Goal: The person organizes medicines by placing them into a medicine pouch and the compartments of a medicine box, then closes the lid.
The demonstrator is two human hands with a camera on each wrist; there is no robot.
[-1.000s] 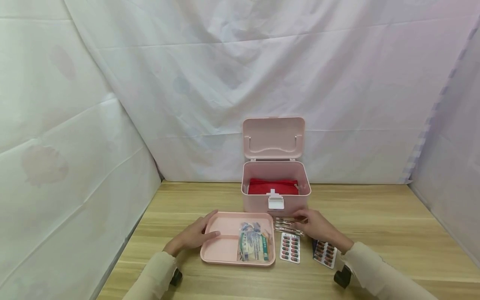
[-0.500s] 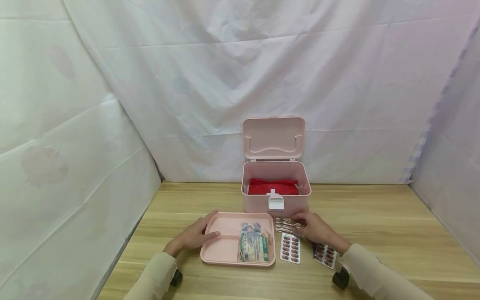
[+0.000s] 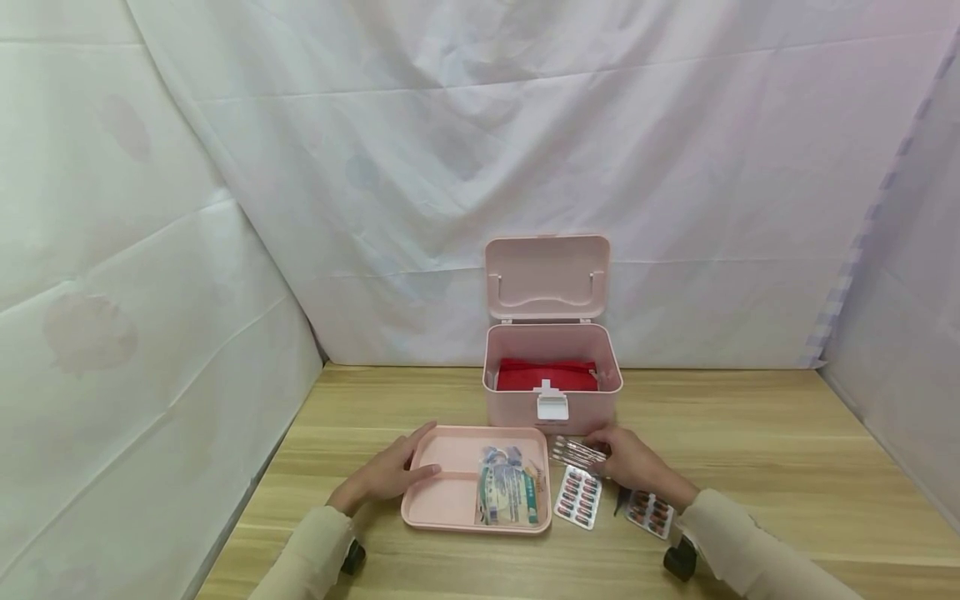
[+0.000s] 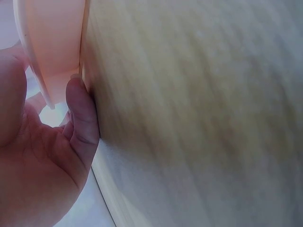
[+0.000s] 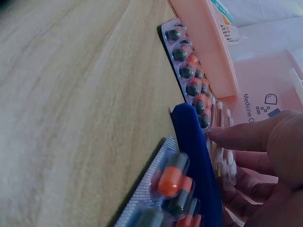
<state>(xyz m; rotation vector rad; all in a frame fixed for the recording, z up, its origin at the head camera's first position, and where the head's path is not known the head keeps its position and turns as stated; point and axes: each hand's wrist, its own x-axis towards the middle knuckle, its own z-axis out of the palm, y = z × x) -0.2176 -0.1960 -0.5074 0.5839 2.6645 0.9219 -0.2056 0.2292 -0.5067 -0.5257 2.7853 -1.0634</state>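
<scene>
- the left hand (image 3: pixel 390 471) gripped the left edge of the pink tray (image 3: pixel 441 507), its thumb over the rim and its fingers along the outer side.
- the right hand (image 3: pixel 633 458) pinched the near right end of a pack of cotton swabs (image 3: pixel 576 452) between thumb and fingers.
- the swabs lay in front of the pink box (image 3: pixel 513 412), between the tray's far right corner and the right hand.
- a clear bag (image 3: pixel 508 493) of packaged items lay in the right part of the tray.
- one capsule strip (image 3: pixel 578 497) lay slanted just right of the tray, its far end close to the swabs.
- a second capsule strip (image 3: pixel 651 514) lay near the right wrist, with a blue object (image 5: pixel 196 156) beside it; what that was could not be told.
- the box's lid (image 3: pixel 547 275) stood raised, and a red pouch (image 3: pixel 547 375) lay inside.
- wood-grain table (image 3: pixel 750 450) below, pale curtain (image 3: pixel 450 167) behind.
</scene>
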